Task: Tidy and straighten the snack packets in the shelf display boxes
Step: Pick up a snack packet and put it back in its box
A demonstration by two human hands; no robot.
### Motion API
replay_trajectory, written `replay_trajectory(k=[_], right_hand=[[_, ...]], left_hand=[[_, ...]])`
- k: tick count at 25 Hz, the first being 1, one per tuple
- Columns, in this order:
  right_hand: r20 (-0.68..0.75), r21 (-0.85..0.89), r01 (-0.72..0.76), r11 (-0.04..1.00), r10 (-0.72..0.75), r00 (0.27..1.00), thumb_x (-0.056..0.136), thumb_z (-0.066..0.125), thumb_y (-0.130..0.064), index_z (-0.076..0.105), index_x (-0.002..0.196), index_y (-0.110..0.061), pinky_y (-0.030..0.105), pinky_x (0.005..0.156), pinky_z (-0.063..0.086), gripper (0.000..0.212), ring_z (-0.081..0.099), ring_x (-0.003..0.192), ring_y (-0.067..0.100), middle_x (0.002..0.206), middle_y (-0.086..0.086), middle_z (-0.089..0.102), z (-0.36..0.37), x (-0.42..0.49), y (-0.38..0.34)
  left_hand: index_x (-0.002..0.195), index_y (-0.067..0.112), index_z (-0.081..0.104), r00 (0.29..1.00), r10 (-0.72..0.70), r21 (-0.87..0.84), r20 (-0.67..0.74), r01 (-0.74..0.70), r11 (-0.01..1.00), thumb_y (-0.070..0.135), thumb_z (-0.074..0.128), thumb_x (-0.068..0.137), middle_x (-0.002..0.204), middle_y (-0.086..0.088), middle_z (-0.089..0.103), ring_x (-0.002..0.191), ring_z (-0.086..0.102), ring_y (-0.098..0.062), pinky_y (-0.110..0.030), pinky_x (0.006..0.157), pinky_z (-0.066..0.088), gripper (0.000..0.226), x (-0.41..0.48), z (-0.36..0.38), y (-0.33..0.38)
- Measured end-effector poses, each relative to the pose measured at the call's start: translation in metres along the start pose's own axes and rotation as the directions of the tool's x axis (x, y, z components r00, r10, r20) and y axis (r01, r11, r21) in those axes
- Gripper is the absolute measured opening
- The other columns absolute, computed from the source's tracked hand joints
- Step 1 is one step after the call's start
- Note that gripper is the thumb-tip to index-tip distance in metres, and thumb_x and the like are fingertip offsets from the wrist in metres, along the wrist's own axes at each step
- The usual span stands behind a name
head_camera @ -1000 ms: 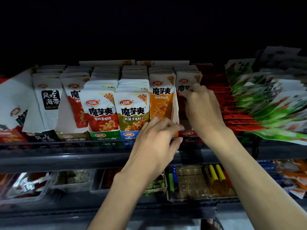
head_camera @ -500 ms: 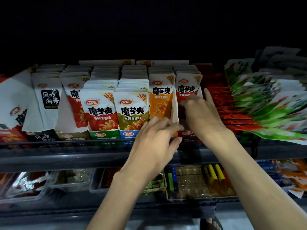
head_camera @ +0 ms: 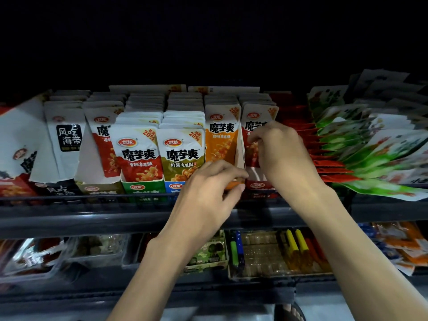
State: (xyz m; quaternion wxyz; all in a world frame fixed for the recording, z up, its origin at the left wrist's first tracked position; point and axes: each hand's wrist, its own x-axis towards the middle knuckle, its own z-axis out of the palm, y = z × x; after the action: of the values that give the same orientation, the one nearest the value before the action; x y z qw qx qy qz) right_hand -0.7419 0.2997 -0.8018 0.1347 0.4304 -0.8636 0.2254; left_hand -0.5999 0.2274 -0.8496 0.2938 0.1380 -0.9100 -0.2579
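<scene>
Across mid-frame we see display boxes (head_camera: 143, 185) side by side on the shelf (head_camera: 92, 218), with packets (head_camera: 180, 154) standing in files inside them. Our left hand (head_camera: 208, 193) is at a centre box's front. Our right hand (head_camera: 282, 154) is just right of it, against the next box's packets. Fanned packets (head_camera: 370, 158) lie at the right edge, and trays (head_camera: 266, 253) sit below the shelf.

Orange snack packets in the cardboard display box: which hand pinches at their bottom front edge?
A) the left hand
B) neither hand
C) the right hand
A: the left hand closes thumb and fingers on the bottom of the orange snack packets, while the right hand is at the red-and-white snack packets one box over.
</scene>
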Motion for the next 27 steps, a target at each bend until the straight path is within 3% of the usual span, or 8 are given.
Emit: replay_trajectory(k=[4,6,8,11,13,17,22,27], right_hand=[[-0.266,0.242,0.16,0.957,-0.093,0.96,0.095,0.052,-0.003,0.069,0.1,-0.016,0.025,0.08,0.051,0.021,0.059,0.093,0.01,0.1,-0.005,0.061,-0.016,-0.013,-0.013],[-0.281,0.336,0.216,0.917,-0.122,0.952,0.095,0.054,-0.004,0.068,0.099,-0.018,0.012,0.079,0.044,0.02,0.055,0.094,0.0,0.097,-0.01,0.059,-0.021,-0.018,-0.027],[-0.275,0.373,0.265,0.889,-0.166,0.947,0.095,0.056,-0.004,0.069,0.098,-0.018,0.012,0.079,0.043,0.02,0.055,0.095,-0.001,0.097,-0.01,0.062,-0.021,-0.022,-0.042],[-0.263,0.419,0.33,0.846,-0.235,0.936,0.094,0.058,-0.003,0.071,0.097,-0.016,0.007,0.077,0.041,0.019,0.056,0.092,0.0,0.094,-0.007,0.066,-0.015,-0.026,-0.065],[-0.251,0.43,0.352,0.831,-0.265,0.931,0.095,0.059,-0.004,0.072,0.099,-0.016,0.005,0.078,0.04,0.018,0.057,0.093,-0.002,0.095,-0.009,0.066,-0.009,-0.028,-0.082],[-0.23,0.328,0.443,0.835,-0.384,0.894,0.096,0.059,-0.009,0.071,0.112,-0.013,0.019,0.088,0.046,0.021,0.059,0.103,0.008,0.107,-0.003,0.066,0.01,-0.027,-0.117],[-0.111,0.051,0.564,0.824,-0.557,0.823,0.096,0.058,-0.017,0.059,0.133,-0.011,0.034,0.098,0.037,0.037,0.052,0.117,0.023,0.124,0.005,0.06,0.03,0.01,-0.173],[0.119,-0.221,0.56,0.799,-0.548,0.828,0.098,0.049,-0.021,0.052,0.137,-0.014,0.038,0.1,0.036,0.04,0.048,0.127,0.027,0.135,0.006,0.052,0.046,0.047,-0.217]], left_hand=[[0.103,0.018,0.072,0.968,-0.02,-0.101,-0.252,-0.006,0.995,0.012,0.061,0.093,0.097,0.013,0.066,0.093,0.061,-0.004,-0.022,0.077,0.05,0.016,-0.009,-0.025,0.001],[0.099,0.018,0.071,0.915,-0.076,-0.142,-0.396,0.021,0.99,0.008,0.06,0.093,0.093,0.012,0.067,0.085,0.063,-0.004,-0.018,0.069,0.049,0.016,-0.015,-0.041,-0.001],[0.099,0.02,0.068,0.842,-0.17,-0.207,-0.513,0.071,0.976,0.007,0.058,0.094,0.088,0.013,0.066,0.077,0.061,-0.002,-0.014,0.06,0.046,0.017,-0.02,-0.056,-0.004],[0.094,0.022,0.065,0.7,-0.341,-0.296,-0.627,0.191,0.936,0.009,0.055,0.094,0.078,0.013,0.062,0.065,0.057,-0.006,-0.024,0.053,0.047,0.016,-0.03,-0.084,-0.022],[0.092,0.025,0.065,0.643,-0.452,-0.294,-0.618,0.344,0.892,0.016,0.056,0.093,0.081,0.009,0.065,0.071,0.06,-0.012,-0.038,0.062,0.053,0.013,-0.036,-0.101,-0.039],[0.09,0.029,0.063,0.702,-0.553,0.027,-0.448,0.63,0.777,0.029,0.055,0.092,0.093,0.004,0.066,0.078,0.058,-0.022,-0.035,0.066,0.046,0.008,-0.047,-0.119,-0.056],[0.101,0.028,0.066,0.727,-0.606,0.197,-0.323,0.678,0.709,0.038,0.049,0.094,0.099,0.0,0.068,0.078,0.047,-0.019,-0.032,0.069,0.038,0.021,-0.055,-0.132,-0.064],[0.106,0.028,0.067,0.717,-0.63,0.215,-0.298,0.694,0.688,0.042,0.047,0.096,0.102,-0.001,0.069,0.081,0.051,-0.023,-0.031,0.07,0.035,0.026,-0.056,-0.137,-0.067]])
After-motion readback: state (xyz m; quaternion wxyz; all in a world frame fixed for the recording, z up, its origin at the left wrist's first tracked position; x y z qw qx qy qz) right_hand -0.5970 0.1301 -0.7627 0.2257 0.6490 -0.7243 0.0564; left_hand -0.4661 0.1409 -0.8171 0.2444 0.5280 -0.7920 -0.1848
